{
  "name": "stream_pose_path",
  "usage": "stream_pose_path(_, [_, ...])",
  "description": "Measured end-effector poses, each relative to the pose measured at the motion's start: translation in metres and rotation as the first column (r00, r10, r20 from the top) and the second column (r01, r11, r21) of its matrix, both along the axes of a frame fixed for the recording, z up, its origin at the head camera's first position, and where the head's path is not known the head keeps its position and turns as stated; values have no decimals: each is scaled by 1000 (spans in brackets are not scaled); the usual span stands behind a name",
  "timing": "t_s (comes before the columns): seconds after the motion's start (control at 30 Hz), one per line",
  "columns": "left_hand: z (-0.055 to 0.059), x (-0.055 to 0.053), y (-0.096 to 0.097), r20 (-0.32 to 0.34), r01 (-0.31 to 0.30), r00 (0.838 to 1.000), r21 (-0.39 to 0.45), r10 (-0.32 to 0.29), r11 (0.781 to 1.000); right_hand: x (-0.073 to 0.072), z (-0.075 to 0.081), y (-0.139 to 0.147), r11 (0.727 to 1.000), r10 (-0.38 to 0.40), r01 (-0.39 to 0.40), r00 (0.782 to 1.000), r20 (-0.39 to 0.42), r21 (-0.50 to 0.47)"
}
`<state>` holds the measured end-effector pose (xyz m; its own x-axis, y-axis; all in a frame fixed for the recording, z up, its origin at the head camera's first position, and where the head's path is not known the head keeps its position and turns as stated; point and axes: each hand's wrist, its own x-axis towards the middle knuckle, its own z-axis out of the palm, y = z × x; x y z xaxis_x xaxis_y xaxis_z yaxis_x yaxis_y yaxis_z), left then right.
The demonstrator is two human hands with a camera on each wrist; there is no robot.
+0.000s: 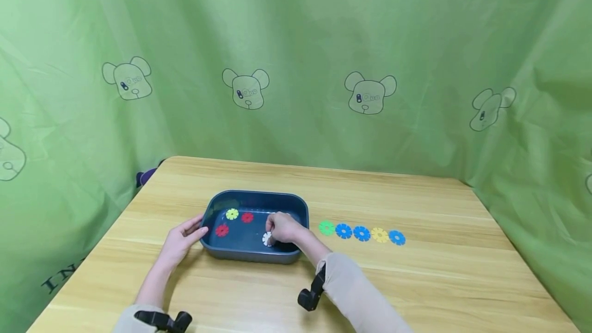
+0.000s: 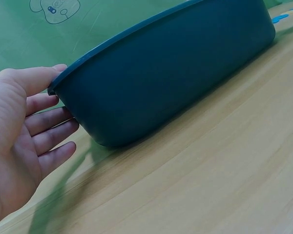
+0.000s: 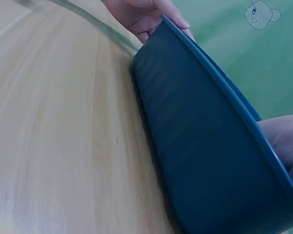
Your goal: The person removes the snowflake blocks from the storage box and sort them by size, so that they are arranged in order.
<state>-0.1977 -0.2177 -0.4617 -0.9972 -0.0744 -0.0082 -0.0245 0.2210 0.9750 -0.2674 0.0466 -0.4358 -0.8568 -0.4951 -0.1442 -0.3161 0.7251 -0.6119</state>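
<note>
A dark blue basin (image 1: 255, 256) stands on the table. My left hand (image 1: 180, 243) grips its left end, thumb over the rim and the other fingers against the outer wall (image 2: 161, 83). Inside the basin, my right hand (image 1: 285, 228) points its curled fingers down and pinches a white snowflake disc (image 1: 266, 239) at its edge. The right fingertips are partly hidden in the head view, and the basin wall covers much of that hand in the right wrist view. A yellow disc (image 1: 232, 214), a red disc (image 1: 247, 217) and another red disc (image 1: 222, 230) lie in the basin's left half.
Right of the basin, several notched discs lie in a row: a green disc (image 1: 326, 227), blue discs (image 1: 344, 230) and a yellow disc (image 1: 380, 235). The wooden table (image 1: 444, 271) reaches a green curtain (image 1: 296, 30) at the back and sides.
</note>
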Motion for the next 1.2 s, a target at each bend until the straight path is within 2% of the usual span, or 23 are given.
stream_pose_path(0.33, [1, 0, 0, 12, 4, 1000, -4, -4, 1000, 0, 11, 3, 983, 8, 8, 996, 86, -182])
stream_pose_path(0.53, [2, 0, -1, 13, 14, 1000, -4, -14, 1000, -4, 26, 8, 959, 2, 36, 991, 135, -279])
stream_pose_path(0.7, [2, 0, -2, 12, 15, 1000, -3, -15, 1000, -8, 40, 18, 944, 20, 24, 991, 129, -330])
stream_pose_path(0.93, [2, -1, -1, 13, 14, 1000, -14, -14, 1000, -10, 54, 46, 927, -20, 73, 989, 146, -368])
stream_pose_path(1.07, [3, 0, -1, 12, 22, 1000, -13, -21, 1000, -11, 55, 70, 915, -58, 115, 986, 156, -388])
stream_pose_path(1.2, [3, 2, 0, 12, 29, 999, -4, -29, 1000, -9, 53, 97, 889, -102, 170, 979, 177, -426])
